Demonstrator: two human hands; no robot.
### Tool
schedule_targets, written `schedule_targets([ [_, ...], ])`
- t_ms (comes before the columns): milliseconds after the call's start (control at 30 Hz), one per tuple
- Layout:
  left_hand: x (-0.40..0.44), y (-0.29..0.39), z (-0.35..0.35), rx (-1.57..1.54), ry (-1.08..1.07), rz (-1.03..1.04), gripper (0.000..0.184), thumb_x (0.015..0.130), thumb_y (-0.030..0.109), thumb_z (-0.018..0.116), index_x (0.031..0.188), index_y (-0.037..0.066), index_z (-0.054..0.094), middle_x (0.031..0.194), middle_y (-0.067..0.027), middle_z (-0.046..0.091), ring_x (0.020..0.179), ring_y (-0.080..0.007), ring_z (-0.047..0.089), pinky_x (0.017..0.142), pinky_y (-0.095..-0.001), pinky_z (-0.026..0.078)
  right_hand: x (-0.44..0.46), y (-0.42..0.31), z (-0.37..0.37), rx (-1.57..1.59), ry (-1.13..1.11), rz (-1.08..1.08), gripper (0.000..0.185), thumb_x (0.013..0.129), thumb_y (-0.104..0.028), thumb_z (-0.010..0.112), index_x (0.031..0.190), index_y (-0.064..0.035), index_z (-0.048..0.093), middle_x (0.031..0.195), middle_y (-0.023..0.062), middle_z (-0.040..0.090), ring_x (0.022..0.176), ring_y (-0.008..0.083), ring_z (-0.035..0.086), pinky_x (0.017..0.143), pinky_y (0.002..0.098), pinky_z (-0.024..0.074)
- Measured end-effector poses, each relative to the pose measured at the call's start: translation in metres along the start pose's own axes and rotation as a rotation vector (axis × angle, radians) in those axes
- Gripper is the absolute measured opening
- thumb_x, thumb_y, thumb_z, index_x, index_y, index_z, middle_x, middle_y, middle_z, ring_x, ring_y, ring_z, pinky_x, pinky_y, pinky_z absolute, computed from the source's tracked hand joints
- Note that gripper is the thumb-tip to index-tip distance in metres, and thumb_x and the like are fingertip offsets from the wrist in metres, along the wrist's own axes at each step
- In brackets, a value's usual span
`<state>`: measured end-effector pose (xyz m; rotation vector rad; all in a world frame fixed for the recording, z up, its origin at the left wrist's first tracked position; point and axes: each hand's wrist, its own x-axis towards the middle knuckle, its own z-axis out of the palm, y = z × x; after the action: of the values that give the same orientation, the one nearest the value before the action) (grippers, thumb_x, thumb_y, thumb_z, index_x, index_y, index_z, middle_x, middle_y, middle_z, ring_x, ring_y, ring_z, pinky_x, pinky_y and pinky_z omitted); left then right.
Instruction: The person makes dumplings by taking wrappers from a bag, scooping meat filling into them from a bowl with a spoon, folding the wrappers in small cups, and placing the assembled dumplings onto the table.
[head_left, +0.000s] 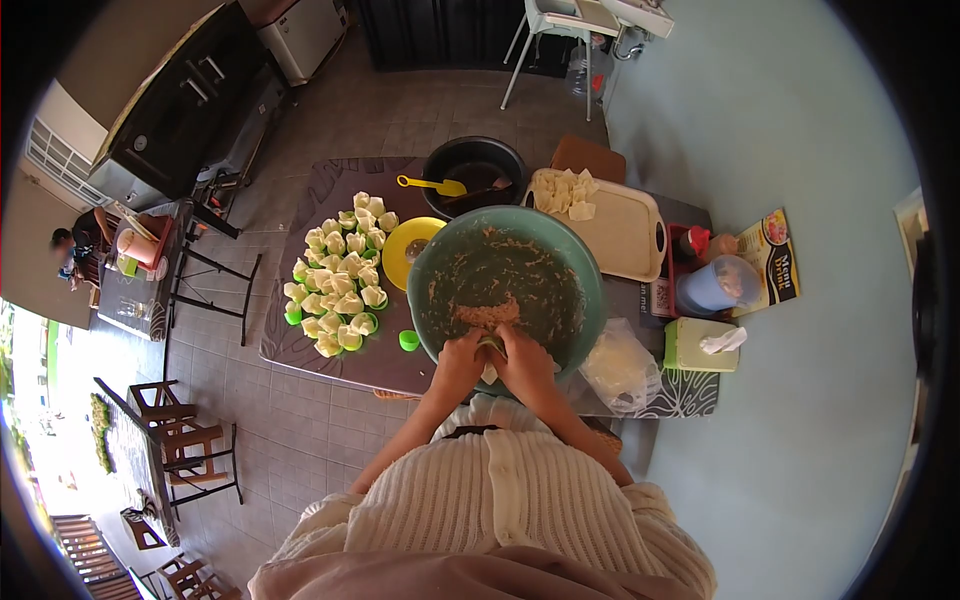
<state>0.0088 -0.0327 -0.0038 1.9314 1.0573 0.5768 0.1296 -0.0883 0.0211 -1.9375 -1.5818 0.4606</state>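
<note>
My left hand (463, 362) and my right hand (522, 362) meet over the near rim of a large green basin (425, 262). Between them they hold a small green cup with a pale wrapper, partly hidden by the fingers. Pinkish filling (490, 313) lies in the basin just beyond my hands, with smears around its inner wall. Left of the basin stand several filled wrappers in green cups (340, 283), packed close together. A lone green cup (409, 340) sits near the basin's left side. Square wrappers (566, 192) lie on a cream tray (625, 235).
A black basin (462, 158) holds a yellow spatula (440, 186). A yellow plate (398, 262) touches the green basin's left side. At right are a plastic bag (620, 368), a tissue box (690, 345), a blue container (718, 285) and a menu. Another person (90, 240) sits far left.
</note>
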Motion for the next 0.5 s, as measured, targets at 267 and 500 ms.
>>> schedule_targets([
  [267,0.002,0.008,-0.005,-0.018,0.014,0.012,0.023,0.075,0.005,0.054,0.098,0.005,0.057,0.083,-0.0185,0.061,0.081,-0.0351,0.059,0.069,-0.0381,0.047,0.001,0.024,0.017,0.073,-0.074,0.064,0.018,0.073,-0.008,0.056,0.089,-0.0022,0.049,0.068,0.0188,0.06,0.065,0.0385,0.059,0.058,0.0467,0.0479],
  [500,-0.001,0.004,-0.003,-0.081,-0.039,-0.006,0.021,0.078,0.005,0.048,0.097,0.001,0.057,0.082,-0.0223,0.06,0.08,-0.0376,0.059,0.068,-0.0409,0.046,0.001,0.016,0.006,-0.004,-0.108,0.094,0.016,0.075,-0.017,0.056,0.085,-0.0051,0.054,0.07,0.0191,0.061,0.067,0.0377,0.06,0.06,0.0468,0.0485],
])
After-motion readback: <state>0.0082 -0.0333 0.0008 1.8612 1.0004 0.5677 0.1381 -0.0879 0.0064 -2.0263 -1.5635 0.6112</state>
